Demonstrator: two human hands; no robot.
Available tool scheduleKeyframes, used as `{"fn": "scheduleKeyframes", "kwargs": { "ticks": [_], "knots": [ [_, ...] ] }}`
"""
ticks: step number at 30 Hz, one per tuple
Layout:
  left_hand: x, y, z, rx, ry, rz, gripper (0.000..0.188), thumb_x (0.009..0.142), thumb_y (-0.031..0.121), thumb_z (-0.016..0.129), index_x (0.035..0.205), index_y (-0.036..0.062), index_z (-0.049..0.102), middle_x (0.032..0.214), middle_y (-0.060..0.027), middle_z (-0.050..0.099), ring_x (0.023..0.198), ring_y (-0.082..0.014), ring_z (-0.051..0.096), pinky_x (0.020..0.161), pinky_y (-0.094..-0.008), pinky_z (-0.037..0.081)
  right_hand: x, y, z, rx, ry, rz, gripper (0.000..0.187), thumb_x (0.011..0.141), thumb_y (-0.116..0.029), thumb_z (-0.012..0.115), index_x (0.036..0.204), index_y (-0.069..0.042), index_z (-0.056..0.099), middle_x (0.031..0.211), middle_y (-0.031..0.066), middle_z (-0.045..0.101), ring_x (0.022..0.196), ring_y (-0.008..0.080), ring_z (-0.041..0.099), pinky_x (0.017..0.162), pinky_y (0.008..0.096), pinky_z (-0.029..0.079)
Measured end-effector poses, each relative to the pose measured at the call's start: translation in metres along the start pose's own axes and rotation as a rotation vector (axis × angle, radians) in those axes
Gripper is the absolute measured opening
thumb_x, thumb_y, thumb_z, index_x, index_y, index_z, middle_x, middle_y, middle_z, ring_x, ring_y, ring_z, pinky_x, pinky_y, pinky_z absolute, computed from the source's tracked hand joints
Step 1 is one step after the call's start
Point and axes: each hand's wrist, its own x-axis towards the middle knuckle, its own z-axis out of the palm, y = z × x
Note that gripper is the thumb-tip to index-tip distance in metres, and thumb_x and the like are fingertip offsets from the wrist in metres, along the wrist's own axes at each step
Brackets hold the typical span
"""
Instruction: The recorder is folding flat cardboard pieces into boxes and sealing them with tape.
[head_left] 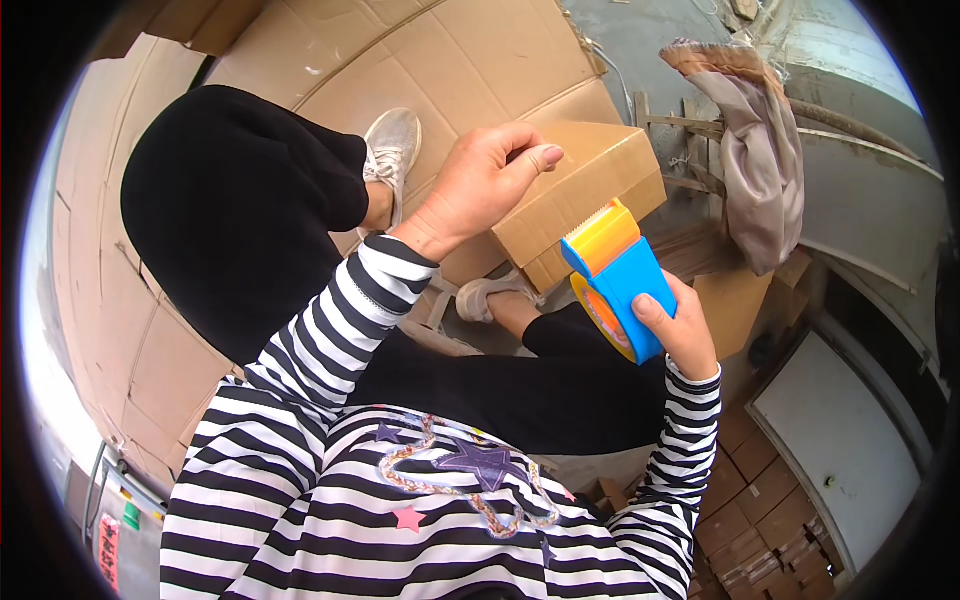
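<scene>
A closed brown cardboard box sits just beyond my knees, tilted in view. My left hand is at its left side, fingers curled and thumb drawn in against them; whatever lies inside the curl is hidden. In my right hand is a blue tape dispenser with an orange-yellow head and a toothed cutting edge. My fingers wrap around its body, thumb on the near face. Its toothed end points up toward the box's near side, and a tape roll shows at its left.
Flattened cardboard covers the floor ahead and to the left. A greyish-brown cloth hangs over wooden pieces at the right. Stacked cartons and a pale panel stand at the lower right. Another carton is beside my right hand.
</scene>
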Motion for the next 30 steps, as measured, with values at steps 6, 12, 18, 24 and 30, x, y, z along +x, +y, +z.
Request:
{"fn": "scheduleKeyframes", "kwargs": {
  "ticks": [6, 12, 18, 24, 30],
  "knots": [
    [0.010, -0.045, -0.013, 0.112, -0.122, -0.111, 0.025, 0.090, 0.024, 0.061, 0.084, -0.0002, 0.066, 0.064, 0.0032, 0.054, 0.061, -0.0039, 0.045, 0.054, -0.0216, 0.037, 0.003, 0.006, 0.002, -0.030, 0.003, 0.092, 0.050, 0.082, -0.044, 0.066, 0.095, 0.003, 0.059, 0.077, 0.0048, 0.059, 0.069, 0.0100, 0.054, 0.063, 0.0244, 0.045],
    [0.014, -0.087, -0.005, 0.076, -0.070, -0.145, 0.024, 0.089, 0.024, 0.061, 0.084, 0.0009, 0.067, 0.064, 0.0033, 0.054, 0.061, -0.0046, 0.045, 0.054, -0.0228, 0.038, 0.020, 0.009, 0.008, -0.209, 0.070, 0.058, 0.050, 0.082, -0.046, 0.066, 0.085, 0.003, 0.059, 0.069, 0.0059, 0.057, 0.063, 0.0101, 0.053, 0.057, 0.0258, 0.043],
    [0.012, -0.114, 0.006, 0.072, -0.008, -0.141, 0.022, 0.086, 0.025, 0.063, 0.083, 0.0033, 0.068, 0.059, -0.0037, 0.054, 0.056, -0.0092, 0.047, 0.054, -0.0275, 0.039, 0.038, 0.015, 0.013, -0.327, 0.107, 0.089, 0.054, 0.081, -0.050, 0.065, 0.082, 0.004, 0.059, 0.066, 0.0080, 0.058, 0.060, 0.0131, 0.055, 0.056, 0.0280, 0.045],
    [0.004, -0.148, 0.018, 0.136, 0.004, -0.162, 0.022, 0.088, 0.024, 0.061, 0.086, 0.0038, 0.067, 0.063, -0.0037, 0.059, 0.059, -0.0098, 0.050, 0.056, -0.0273, 0.041, 0.054, 0.024, 0.018, -0.497, 0.093, 0.140, 0.060, 0.080, -0.055, 0.063, 0.079, 0.005, 0.060, 0.065, 0.0122, 0.060, 0.060, 0.0172, 0.059, 0.056, 0.0307, 0.047],
    [-0.007, -0.155, 0.033, 0.099, 0.032, -0.209, 0.024, 0.087, 0.027, 0.062, 0.086, 0.0039, 0.067, 0.070, -0.0068, 0.063, 0.064, -0.0146, 0.056, 0.063, -0.0294, 0.046, 0.060, 0.028, 0.023, -0.482, 0.104, 0.158, 0.060, 0.080, -0.054, 0.063, 0.080, 0.007, 0.061, 0.063, 0.0120, 0.059, 0.058, 0.0178, 0.059, 0.056, 0.0311, 0.047]
  ]
}}
